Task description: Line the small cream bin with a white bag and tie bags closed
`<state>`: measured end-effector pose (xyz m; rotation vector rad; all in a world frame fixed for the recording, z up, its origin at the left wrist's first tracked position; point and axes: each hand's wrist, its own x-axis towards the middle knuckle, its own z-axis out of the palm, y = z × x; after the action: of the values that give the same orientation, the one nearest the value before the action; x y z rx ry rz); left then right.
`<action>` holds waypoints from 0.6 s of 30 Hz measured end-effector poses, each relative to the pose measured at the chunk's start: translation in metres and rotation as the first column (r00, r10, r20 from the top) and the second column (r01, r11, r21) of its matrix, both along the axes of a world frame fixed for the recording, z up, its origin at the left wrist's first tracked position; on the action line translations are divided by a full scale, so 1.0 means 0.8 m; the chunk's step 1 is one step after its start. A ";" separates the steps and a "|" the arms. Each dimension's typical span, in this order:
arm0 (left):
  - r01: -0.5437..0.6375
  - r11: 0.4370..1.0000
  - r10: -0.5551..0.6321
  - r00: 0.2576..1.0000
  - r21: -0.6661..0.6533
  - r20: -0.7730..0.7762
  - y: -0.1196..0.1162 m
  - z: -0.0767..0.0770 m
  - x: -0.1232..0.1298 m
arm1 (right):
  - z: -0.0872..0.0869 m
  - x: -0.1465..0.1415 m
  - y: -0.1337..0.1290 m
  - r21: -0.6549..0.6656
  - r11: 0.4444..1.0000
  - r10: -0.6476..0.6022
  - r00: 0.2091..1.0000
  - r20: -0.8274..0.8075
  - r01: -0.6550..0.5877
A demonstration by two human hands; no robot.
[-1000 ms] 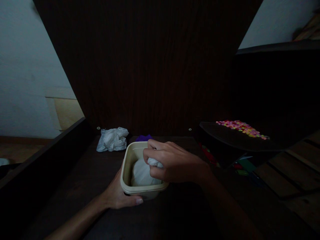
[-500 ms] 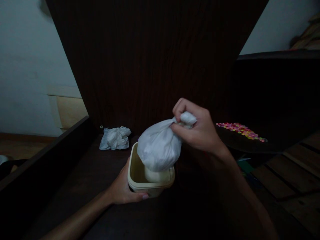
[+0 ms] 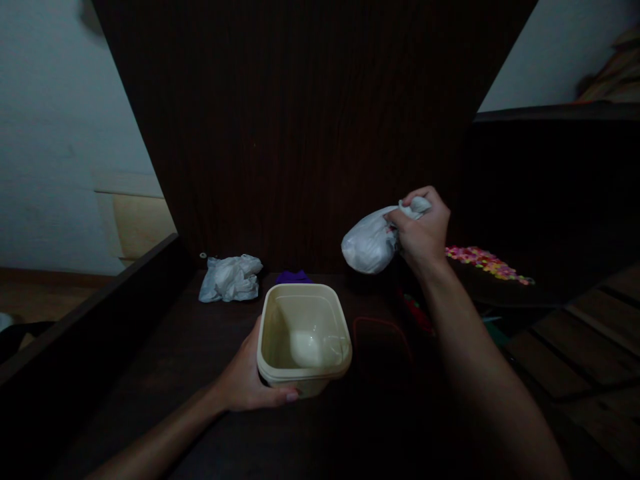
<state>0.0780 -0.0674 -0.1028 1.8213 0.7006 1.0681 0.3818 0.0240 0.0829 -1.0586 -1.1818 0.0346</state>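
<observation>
My left hand (image 3: pixel 253 377) grips a cream plastic tub (image 3: pixel 345 363) by its left side, thumb along the near wall. The tub is tilted toward me, and its bare, shiny inside shows. Up and to the right, my right hand (image 3: pixel 427 223) is closed round the twisted neck of a white plastic bag (image 3: pixel 369 243). The bag bulges with contents I cannot make out and hangs in the air, apart from the tub. Behind the tub's far rim lies something purple (image 3: pixel 293 276), partly hidden.
A crumpled white plastic bag (image 3: pixel 231 278) lies at the back left of the dark wooden surface (image 3: pixel 165 373). A raised dark edge (image 3: pixel 95 303) runs along the left. A dark panel (image 3: pixel 310 133) rises behind. Colourful small pieces (image 3: pixel 490 263) form a strip at the right.
My right hand has lifted the white bag out of the tub and carried it up and right. The tub stays in my left hand; the purple thing behind it now shows.
</observation>
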 end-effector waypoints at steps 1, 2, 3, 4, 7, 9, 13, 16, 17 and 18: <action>0.001 1.000 0.000 1.000 0.006 -0.003 0.000 0.001 0.000 | -0.011 0.002 0.008 -0.079 0.997 0.005 0.998 -0.061 -0.010; 0.001 1.000 -0.001 1.000 0.012 -0.007 0.000 0.001 0.000 | -0.022 0.003 0.015 -0.164 0.986 0.005 0.993 -0.119 -0.024; 0.000 1.000 0.000 1.000 0.016 -0.009 0.001 0.001 0.000 | -0.033 0.003 0.022 -0.248 0.968 0.001 0.986 -0.164 -0.042; -0.001 1.000 0.001 1.000 0.017 -0.010 0.001 0.000 0.000 | -0.045 0.004 0.028 -0.299 0.953 -0.001 0.983 -0.182 -0.054; -0.008 1.000 0.008 1.000 0.009 0.003 0.000 -0.003 0.000 | -0.082 0.005 0.044 -0.391 0.918 -0.008 0.982 -0.186 -0.067; -0.012 1.000 0.012 1.000 -0.005 0.013 -0.001 -0.005 0.000 | -0.106 0.008 0.052 -0.444 0.894 -0.022 0.985 -0.169 -0.057; -0.001 1.000 0.002 1.000 -0.026 0.017 -0.002 -0.004 0.001 | -0.149 0.016 0.059 -0.544 0.839 -0.034 0.997 -0.069 -0.009; 0.011 1.000 -0.010 0.999 -0.021 0.034 -0.001 -0.002 0.001 | -0.168 0.020 0.059 -0.609 0.793 0.003 0.999 0.041 0.023; 0.019 1.000 -0.018 0.999 -0.022 0.035 -0.001 -0.002 0.001 | -0.170 0.020 0.058 -0.616 0.786 0.008 0.997 0.081 0.044; 0.025 0.999 -0.024 0.999 -0.023 0.034 -0.001 -0.001 0.001 | -0.171 0.020 0.057 -0.613 0.787 0.003 0.992 0.124 0.074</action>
<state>0.0788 -0.0679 -0.1038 1.7838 0.6659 1.0680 0.3975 0.0694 -0.0536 -1.6820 -1.2907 0.3578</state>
